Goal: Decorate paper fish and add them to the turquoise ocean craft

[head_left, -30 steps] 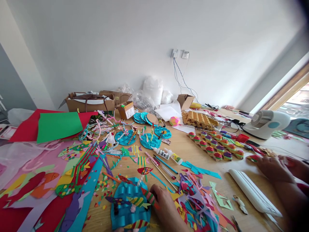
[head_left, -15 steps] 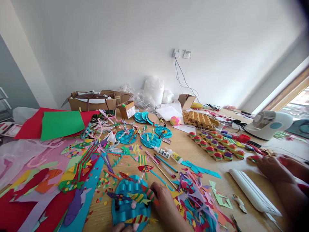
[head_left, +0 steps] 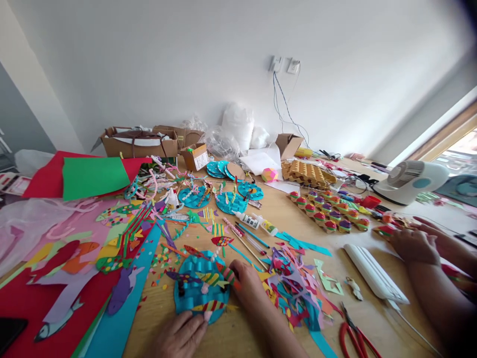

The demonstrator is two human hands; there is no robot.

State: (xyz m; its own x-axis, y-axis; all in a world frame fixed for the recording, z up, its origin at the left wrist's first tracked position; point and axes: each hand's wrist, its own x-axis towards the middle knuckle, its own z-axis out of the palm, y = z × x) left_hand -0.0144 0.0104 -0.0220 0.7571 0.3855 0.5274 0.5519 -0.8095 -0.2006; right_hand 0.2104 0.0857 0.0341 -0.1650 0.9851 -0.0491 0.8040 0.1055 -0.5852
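A blue corrugated disc [head_left: 199,300] lies on the table in front of me, with several paper fish raised above it on fuzzy stems. My right hand [head_left: 248,283] is at its right edge, fingers closed on a red-striped paper fish [head_left: 224,271]. Against the lower left rim rests my left hand [head_left: 182,334], fingers stretched out and low; its thumb is hidden. A yellow-and-red striped fish [head_left: 210,305] stands just above the left fingertips. Near the middle of the disc is a green-and-yellow striped fish [head_left: 208,279].
Paper scraps [head_left: 298,283] heap right of my hand, beside red-handled pliers or scissors [head_left: 354,335]. Glue bottles [head_left: 246,220], more blue discs [head_left: 231,203] and painted egg cartons [head_left: 328,211] lie beyond. At right, another person's hands [head_left: 415,243] work near a white power strip-like bar [head_left: 374,271].
My view has tilted down and shifted, showing more of my left hand and the red-handled tool. My right hand stays at the striped fish.
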